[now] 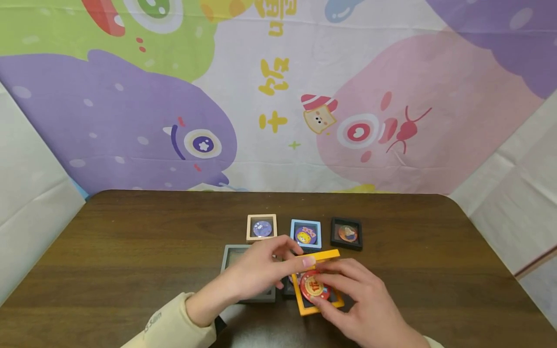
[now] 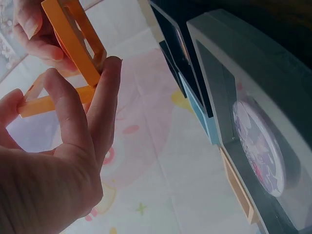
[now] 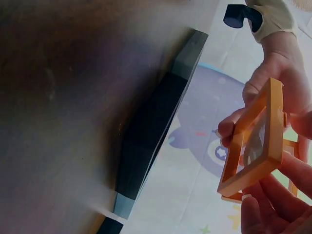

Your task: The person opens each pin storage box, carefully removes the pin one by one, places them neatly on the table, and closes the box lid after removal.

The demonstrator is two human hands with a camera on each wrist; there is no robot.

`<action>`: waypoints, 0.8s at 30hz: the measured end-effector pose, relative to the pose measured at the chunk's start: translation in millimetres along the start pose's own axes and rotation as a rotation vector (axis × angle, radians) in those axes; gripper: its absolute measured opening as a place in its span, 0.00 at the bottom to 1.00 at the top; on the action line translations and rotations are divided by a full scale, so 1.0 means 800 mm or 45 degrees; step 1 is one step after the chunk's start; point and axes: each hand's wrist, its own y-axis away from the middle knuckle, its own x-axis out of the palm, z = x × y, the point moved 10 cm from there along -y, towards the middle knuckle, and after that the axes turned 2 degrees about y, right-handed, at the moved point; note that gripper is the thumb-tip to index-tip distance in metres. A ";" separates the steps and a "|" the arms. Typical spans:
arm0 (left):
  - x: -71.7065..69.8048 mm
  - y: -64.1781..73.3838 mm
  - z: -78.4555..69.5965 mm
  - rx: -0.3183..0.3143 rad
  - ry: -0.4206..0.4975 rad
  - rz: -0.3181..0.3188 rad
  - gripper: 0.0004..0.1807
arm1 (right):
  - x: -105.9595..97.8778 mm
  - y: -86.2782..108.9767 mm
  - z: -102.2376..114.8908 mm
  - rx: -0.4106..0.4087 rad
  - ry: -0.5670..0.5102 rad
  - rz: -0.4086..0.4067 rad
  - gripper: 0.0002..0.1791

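A yellow-orange display frame, hinged and spread apart like a book, is held up over the table. My left hand pinches its raised half, thumb on the upper edge. Against the other half lies a round red badge with gold lettering. The thumb and fingers of my right hand pinch this badge at its rim. From below, the right wrist view shows the orange frame tilted, with the right fingers around its lower side. In the left wrist view, the left fingers bracket the hinge.
Behind the hands stand a beige frame, a light blue frame and a black frame, each with a round badge. A larger grey frame lies partly under the left hand. Another dark frame sits beside it. A cartoon cloth hangs beyond the brown table.
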 end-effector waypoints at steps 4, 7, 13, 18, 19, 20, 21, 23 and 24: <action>0.003 0.003 -0.002 -0.002 -0.036 0.010 0.22 | 0.005 0.001 0.006 -0.066 0.036 0.016 0.16; 0.005 0.004 -0.002 -0.014 -0.043 0.017 0.22 | 0.006 0.002 0.009 -0.100 0.076 0.017 0.16; 0.007 0.005 -0.003 -0.007 -0.042 0.026 0.21 | 0.011 0.005 0.012 -0.121 0.170 0.030 0.19; 0.008 0.004 -0.002 -0.010 -0.063 0.035 0.20 | 0.014 0.006 0.013 -0.145 0.177 0.032 0.18; 0.008 0.004 -0.003 -0.008 -0.065 0.038 0.19 | 0.015 0.006 0.013 -0.142 0.172 0.038 0.18; 0.008 0.004 -0.003 -0.003 -0.066 0.041 0.19 | 0.015 0.006 0.013 -0.148 0.166 0.034 0.17; 0.009 0.004 -0.003 0.000 -0.068 0.043 0.19 | 0.015 0.006 0.013 -0.149 0.162 0.033 0.17; 0.009 0.004 -0.003 0.003 -0.070 0.049 0.18 | 0.015 0.005 0.014 -0.148 0.159 0.029 0.16; 0.009 0.004 -0.003 0.004 -0.070 0.050 0.18 | 0.015 0.005 0.014 -0.147 0.159 0.030 0.16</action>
